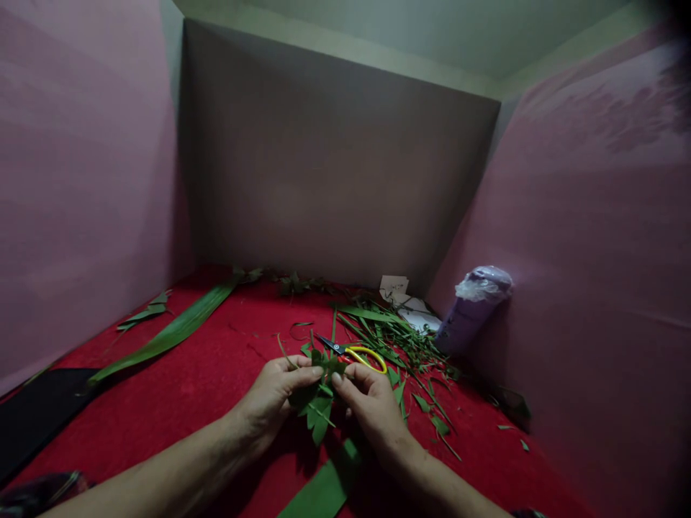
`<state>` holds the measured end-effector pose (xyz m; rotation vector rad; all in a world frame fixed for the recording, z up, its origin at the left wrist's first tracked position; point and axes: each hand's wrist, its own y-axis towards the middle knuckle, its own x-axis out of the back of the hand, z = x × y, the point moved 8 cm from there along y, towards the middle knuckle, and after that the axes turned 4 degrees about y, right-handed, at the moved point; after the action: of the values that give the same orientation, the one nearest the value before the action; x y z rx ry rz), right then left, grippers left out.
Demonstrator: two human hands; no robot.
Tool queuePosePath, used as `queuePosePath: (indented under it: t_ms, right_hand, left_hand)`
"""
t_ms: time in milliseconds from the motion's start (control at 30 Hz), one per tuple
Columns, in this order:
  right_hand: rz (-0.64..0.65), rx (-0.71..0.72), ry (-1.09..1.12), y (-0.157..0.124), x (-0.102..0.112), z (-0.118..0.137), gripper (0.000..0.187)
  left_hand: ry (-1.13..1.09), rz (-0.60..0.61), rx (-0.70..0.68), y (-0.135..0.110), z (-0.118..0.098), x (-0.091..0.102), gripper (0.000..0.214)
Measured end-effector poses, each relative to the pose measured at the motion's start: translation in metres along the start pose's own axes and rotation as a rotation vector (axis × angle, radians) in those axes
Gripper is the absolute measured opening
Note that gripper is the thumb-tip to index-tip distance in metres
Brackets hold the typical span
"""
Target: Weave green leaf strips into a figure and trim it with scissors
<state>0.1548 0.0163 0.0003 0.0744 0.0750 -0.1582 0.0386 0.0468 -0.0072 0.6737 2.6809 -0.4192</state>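
Between my two hands I see a green lobed leaf, gripped at its upper part. My left hand pinches it from the left with thumb and fingers, and a thin stem sticks up beside those fingers. From the right, my right hand pinches the same leaf near its middle. Scissors with yellow handles and dark blades lie on the red cloth just beyond the hands. Below the right wrist a broad green strip of leaf runs toward me, partly hidden.
A heap of cut stems and leaves lies at the right, beside white papers. Near the right wall stands a purple container with clear plastic on top. A long leaf and a black flat item lie at the left.
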Motion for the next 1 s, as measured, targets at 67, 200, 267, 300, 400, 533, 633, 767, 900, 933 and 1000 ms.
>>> queuePosePath:
  t_ms: [67, 200, 267, 300, 400, 533, 633, 767, 900, 933, 1000]
  right_hand:
    - [-0.031, 0.040, -0.010, 0.002, 0.005, 0.003, 0.036]
    - [-0.056, 0.089, 0.016, 0.005, 0.011, 0.010, 0.033]
    - [-0.047, 0.106, 0.010, 0.005, 0.011, 0.012, 0.033]
    - [-0.038, 0.111, -0.001, 0.005, 0.010, 0.012, 0.033]
    - [0.001, 0.095, -0.016, 0.005, 0.005, 0.010, 0.032]
    - [0.069, 0.066, 0.079, 0.004, -0.002, 0.003, 0.028]
    - [0.075, 0.051, 0.158, 0.004, -0.003, 0.000, 0.024]
    - [0.042, 0.042, 0.207, 0.005, -0.001, -0.001, 0.022]
    - [0.042, 0.056, 0.198, 0.005, 0.000, -0.001, 0.021]
    - [0.051, 0.061, 0.195, 0.005, 0.000, -0.001, 0.021]
    - [0.061, 0.070, 0.185, 0.005, -0.001, -0.002, 0.022]
  left_hand:
    - [-0.001, 0.025, -0.022, 0.000, -0.003, -0.001, 0.020]
    - [0.044, 0.032, -0.037, 0.001, -0.005, -0.001, 0.024]
    - [0.058, 0.009, -0.042, 0.001, -0.005, 0.001, 0.024]
    - [0.059, -0.002, -0.045, 0.002, -0.006, 0.002, 0.024]
    - [0.060, -0.022, -0.054, 0.002, -0.007, 0.004, 0.023]
    - [0.090, -0.027, -0.067, 0.001, -0.009, 0.005, 0.022]
    - [0.098, -0.016, -0.083, 0.002, -0.009, 0.005, 0.021]
    - [0.083, -0.030, -0.104, 0.002, -0.011, 0.006, 0.019]
    - [0.096, -0.058, -0.113, 0.000, -0.013, 0.007, 0.019]
    - [0.101, -0.058, -0.117, 0.000, -0.013, 0.007, 0.020]
    - [0.111, -0.057, -0.124, -0.001, -0.015, 0.006, 0.021]
